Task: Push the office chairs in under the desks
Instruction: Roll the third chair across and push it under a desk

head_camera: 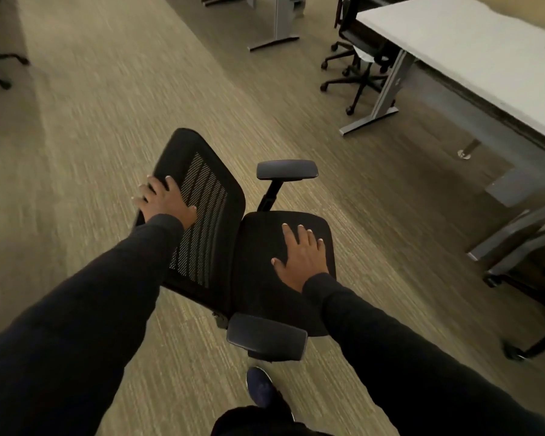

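Both hands are flat and open, gripping nothing: left hand (pixel 167 202) on the office chair (pixel 233 247) mesh backrest (pixel 202 215), right hand (pixel 301 256) on the seat (pixel 265 287), probably to steer it toward the desk (pixel 472 58), well right of the right hand.

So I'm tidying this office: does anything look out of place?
Yes: the black chair stands out on open carpet, clear of the white desk, left hand on its backrest, right hand on its seat.

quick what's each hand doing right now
Left hand: open, fingers wrapped over the chair backrest edge.
Right hand: open, flat on the seat, holding nothing.
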Available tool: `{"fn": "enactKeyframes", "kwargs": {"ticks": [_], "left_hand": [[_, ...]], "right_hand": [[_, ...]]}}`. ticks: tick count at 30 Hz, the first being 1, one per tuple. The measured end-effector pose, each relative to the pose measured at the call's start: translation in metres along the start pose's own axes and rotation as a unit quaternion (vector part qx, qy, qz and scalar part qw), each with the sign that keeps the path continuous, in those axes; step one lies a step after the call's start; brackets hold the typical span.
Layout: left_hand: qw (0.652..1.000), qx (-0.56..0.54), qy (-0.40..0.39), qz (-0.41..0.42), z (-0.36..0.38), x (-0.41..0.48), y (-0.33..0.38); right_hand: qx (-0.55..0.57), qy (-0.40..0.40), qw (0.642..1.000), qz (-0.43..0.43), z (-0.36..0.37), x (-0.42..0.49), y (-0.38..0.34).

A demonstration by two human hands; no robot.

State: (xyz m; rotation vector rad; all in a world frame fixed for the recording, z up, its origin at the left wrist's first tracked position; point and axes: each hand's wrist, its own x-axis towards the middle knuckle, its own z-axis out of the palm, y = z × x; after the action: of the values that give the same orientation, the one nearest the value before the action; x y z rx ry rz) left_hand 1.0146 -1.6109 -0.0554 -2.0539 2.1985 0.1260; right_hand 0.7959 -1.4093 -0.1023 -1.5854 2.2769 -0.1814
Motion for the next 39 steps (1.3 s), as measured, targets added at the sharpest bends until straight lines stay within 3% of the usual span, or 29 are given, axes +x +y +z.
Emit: {"fn": "enactKeyframes", "kwargs": {"ticks": [3, 15, 20, 26, 32, 34, 39], "left_hand": [[0.999, -0.015, -0.021, -0.038, 0.006, -0.013, -0.007], [0.999, 0.020, -0.045, 0.002, -0.001, -0.068, -0.018], [0.997, -0.070, -0.005, 0.034, 0.005, -0.058, -0.041], [0.995, -0.020, -0.005, 0.102, 0.008, -0.013, -0.061], [0.973, 0.054, 0.017, 0.225, -0.010, 0.076, -0.084], [0.956, 0.081, 0.009, 0.281, -0.016, 0.111, -0.086], [0.936, 0.052, -0.037, 0.346, -0.015, 0.130, -0.069]], "right_hand": [[0.004, 0.018, 1.000, 0.011, 0.002, -0.021, 0.003], [0.085, 0.009, 0.994, 0.070, 0.037, -0.111, -0.036], [0.104, 0.023, 0.993, 0.054, 0.031, -0.099, -0.082], [0.119, -0.006, 0.992, 0.038, 0.028, -0.066, -0.150], [0.143, -0.068, 0.982, 0.102, 0.055, -0.025, -0.266], [0.125, -0.045, 0.980, 0.150, 0.063, -0.013, -0.290], [0.099, -0.002, 0.983, 0.153, 0.051, -0.006, -0.272]]}}
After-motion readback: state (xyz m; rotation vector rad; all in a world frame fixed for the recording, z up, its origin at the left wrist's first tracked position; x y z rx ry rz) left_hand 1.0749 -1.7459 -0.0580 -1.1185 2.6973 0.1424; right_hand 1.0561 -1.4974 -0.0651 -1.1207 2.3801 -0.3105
